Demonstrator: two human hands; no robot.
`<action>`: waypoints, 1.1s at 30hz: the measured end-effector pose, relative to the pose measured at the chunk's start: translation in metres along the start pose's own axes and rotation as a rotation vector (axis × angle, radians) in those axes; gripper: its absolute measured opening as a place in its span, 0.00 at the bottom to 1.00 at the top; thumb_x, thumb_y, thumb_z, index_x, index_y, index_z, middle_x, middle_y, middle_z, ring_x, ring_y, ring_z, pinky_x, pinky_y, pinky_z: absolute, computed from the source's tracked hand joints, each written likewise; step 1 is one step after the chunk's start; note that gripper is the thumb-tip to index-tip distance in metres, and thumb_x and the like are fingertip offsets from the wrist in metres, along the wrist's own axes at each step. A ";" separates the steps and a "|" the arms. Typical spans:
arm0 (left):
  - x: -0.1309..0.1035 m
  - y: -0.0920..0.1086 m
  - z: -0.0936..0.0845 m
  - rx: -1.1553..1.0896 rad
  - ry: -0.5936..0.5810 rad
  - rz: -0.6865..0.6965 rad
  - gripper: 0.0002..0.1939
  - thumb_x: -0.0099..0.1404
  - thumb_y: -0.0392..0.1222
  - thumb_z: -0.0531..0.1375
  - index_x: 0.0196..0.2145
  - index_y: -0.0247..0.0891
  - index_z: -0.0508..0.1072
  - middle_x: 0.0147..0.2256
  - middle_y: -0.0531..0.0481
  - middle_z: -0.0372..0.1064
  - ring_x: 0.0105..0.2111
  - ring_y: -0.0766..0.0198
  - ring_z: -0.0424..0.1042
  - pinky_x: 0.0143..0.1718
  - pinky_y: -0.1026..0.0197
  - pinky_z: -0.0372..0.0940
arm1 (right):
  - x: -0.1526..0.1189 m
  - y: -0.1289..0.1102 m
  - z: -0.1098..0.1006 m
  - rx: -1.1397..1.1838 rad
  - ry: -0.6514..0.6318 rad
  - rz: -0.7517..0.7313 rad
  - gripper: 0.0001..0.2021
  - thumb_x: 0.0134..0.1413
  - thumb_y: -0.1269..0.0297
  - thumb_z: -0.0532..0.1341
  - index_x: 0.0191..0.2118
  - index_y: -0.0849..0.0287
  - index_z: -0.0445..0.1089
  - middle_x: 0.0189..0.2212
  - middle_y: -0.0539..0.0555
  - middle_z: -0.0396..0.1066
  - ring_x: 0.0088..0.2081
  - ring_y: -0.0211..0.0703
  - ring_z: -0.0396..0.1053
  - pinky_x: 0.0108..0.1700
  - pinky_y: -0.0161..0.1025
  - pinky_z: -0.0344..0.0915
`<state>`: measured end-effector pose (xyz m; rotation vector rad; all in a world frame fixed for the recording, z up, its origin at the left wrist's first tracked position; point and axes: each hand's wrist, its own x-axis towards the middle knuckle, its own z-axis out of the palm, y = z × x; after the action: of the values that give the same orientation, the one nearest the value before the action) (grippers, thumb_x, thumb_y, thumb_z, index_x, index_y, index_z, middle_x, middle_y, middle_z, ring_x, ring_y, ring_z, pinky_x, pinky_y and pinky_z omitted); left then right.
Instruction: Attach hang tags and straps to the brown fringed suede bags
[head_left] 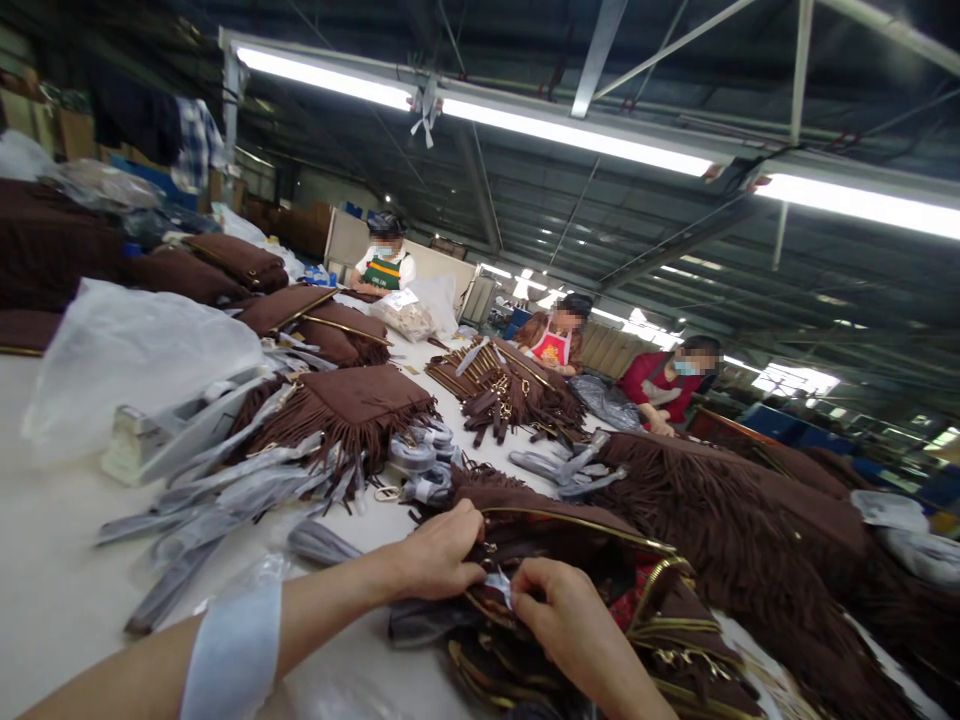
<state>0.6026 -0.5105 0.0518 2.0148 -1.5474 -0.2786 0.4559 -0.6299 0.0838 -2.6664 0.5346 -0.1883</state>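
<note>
Pinching a white slip, the right hand is nearly closed; the half-curled left hand grips the bag; green apron lettering looks unclear.

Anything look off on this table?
Nothing looks spilled or plainly damaged. Just untidy: wrapped straps splay loosely over the table, overlapping, near a crumpled plastic bag. The brown bag gapes, but the left hand and right hand are at its opening.
</note>
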 end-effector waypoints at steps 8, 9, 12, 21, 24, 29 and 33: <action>0.001 -0.006 0.002 -0.115 0.000 -0.020 0.16 0.54 0.38 0.64 0.38 0.38 0.62 0.41 0.49 0.62 0.40 0.59 0.64 0.40 0.61 0.60 | 0.006 -0.020 -0.003 -0.254 -0.014 0.066 0.12 0.45 0.78 0.57 0.23 0.57 0.75 0.26 0.56 0.77 0.32 0.47 0.73 0.32 0.36 0.57; 0.000 -0.005 0.001 -0.112 0.002 -0.020 0.16 0.54 0.38 0.64 0.38 0.38 0.63 0.41 0.49 0.62 0.40 0.59 0.64 0.40 0.61 0.60 | 0.007 -0.023 -0.002 -0.279 -0.011 0.079 0.12 0.45 0.78 0.57 0.23 0.57 0.75 0.27 0.57 0.77 0.33 0.48 0.74 0.32 0.36 0.56; -0.002 -0.002 -0.001 -0.086 0.011 -0.004 0.15 0.54 0.36 0.64 0.39 0.38 0.64 0.42 0.49 0.62 0.41 0.59 0.65 0.42 0.60 0.61 | 0.009 -0.030 0.001 -0.317 0.007 0.106 0.11 0.49 0.75 0.57 0.25 0.56 0.76 0.28 0.58 0.78 0.34 0.50 0.75 0.29 0.36 0.53; -0.006 -0.003 -0.007 -0.032 0.072 0.182 0.11 0.57 0.32 0.59 0.39 0.40 0.69 0.56 0.46 0.57 0.51 0.55 0.65 0.52 0.59 0.62 | 0.005 -0.029 0.006 -0.290 0.064 0.095 0.12 0.51 0.75 0.57 0.26 0.55 0.75 0.29 0.56 0.78 0.35 0.48 0.75 0.28 0.36 0.51; -0.005 -0.001 -0.001 0.070 0.096 0.243 0.10 0.61 0.33 0.55 0.40 0.40 0.70 0.61 0.47 0.53 0.49 0.55 0.68 0.51 0.58 0.63 | 0.005 -0.029 0.007 -0.277 0.059 0.086 0.13 0.51 0.75 0.56 0.27 0.55 0.76 0.30 0.57 0.79 0.35 0.48 0.76 0.30 0.36 0.54; -0.002 -0.003 0.011 0.159 0.074 0.278 0.06 0.64 0.38 0.55 0.34 0.39 0.73 0.54 0.49 0.63 0.42 0.57 0.70 0.46 0.59 0.65 | 0.006 -0.027 0.012 -0.226 0.078 0.097 0.11 0.51 0.75 0.56 0.27 0.57 0.76 0.30 0.60 0.78 0.36 0.51 0.75 0.30 0.36 0.56; 0.000 -0.003 0.007 0.272 0.046 0.229 0.09 0.66 0.34 0.51 0.40 0.36 0.70 0.50 0.43 0.65 0.44 0.56 0.68 0.46 0.58 0.65 | 0.005 -0.021 0.012 -0.170 0.095 0.054 0.11 0.52 0.74 0.56 0.28 0.57 0.75 0.29 0.56 0.77 0.35 0.47 0.74 0.34 0.35 0.60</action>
<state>0.6013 -0.5128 0.0442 2.0000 -1.8481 0.0723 0.4699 -0.6094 0.0817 -2.8147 0.6803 -0.2654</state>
